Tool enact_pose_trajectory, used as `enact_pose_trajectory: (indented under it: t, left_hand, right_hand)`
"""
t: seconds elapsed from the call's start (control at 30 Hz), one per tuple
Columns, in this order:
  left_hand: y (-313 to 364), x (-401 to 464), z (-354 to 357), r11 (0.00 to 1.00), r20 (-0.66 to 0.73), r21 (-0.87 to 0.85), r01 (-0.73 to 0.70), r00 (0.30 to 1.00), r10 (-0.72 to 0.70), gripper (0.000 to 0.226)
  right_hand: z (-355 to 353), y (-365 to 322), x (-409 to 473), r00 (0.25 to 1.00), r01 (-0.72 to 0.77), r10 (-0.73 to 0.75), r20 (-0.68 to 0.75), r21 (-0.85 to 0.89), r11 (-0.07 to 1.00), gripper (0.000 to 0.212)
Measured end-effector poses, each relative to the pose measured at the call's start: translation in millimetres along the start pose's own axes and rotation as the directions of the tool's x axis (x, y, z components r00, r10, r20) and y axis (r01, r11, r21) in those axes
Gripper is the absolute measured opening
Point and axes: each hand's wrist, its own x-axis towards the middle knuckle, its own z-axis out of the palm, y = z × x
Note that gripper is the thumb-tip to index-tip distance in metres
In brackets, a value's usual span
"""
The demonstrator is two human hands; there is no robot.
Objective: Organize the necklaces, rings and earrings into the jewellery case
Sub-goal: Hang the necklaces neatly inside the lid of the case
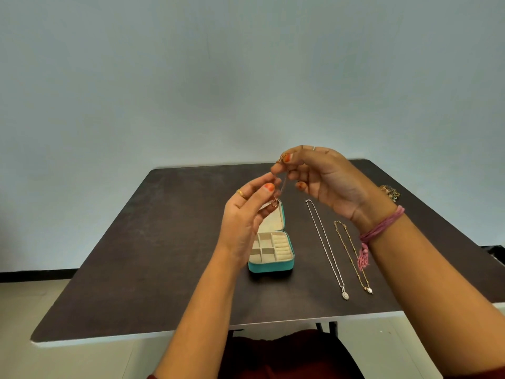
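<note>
Dark tabletop (164, 255) carries the open jewellery case (273, 251). Above it, a thin necklace (284, 181) is pinched by right hand (322, 179) and left hand (248, 214); tangling or slipping is judged likely.

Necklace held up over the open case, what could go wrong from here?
1. The thin necklace hangs pinched between the right hand and left hand; it could slip or knot while being lowered.
2. Its pendant dangles near the raised lid of the case, so it might snag on the lid edge.
3. The right forearm passes over the silver necklace and gold necklace on the table; lowering it could drag them.
</note>
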Motion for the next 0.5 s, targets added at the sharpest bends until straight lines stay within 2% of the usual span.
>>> enact_pose_trajectory:
  t: [0.1,0.17,0.33,0.5]
  left_hand:
    - [0.6,0.7,4.0,0.986,0.011,0.159,-0.045,0.999,0.043,0.026]
    - [-0.5,0.6,5.3,0.983,-0.001,0.175,-0.055,0.998,0.056,0.021]
    - [-3.9,0.3,5.6,0.998,-0.024,0.047,-0.028,0.999,0.029,0.007]
    - [-10.7,-0.8,3.4,0.999,-0.073,-0.049,0.002,0.997,-0.006,0.009]
  right_hand:
    - [0.6,1.3,0.1,1.000,-0.006,0.006,0.006,-0.008,1.000,0.017]
    - [0.5,1.8,0.3,1.000,-0.007,0.008,0.008,-0.015,1.000,0.016]
    - [-3.3,2.6,1.3,1.000,-0.015,0.015,-0.003,-0.031,0.999,0.012]
    - [-5.8,5.3,1.9,0.996,-0.068,0.067,-0.065,-0.009,0.998,0.013]
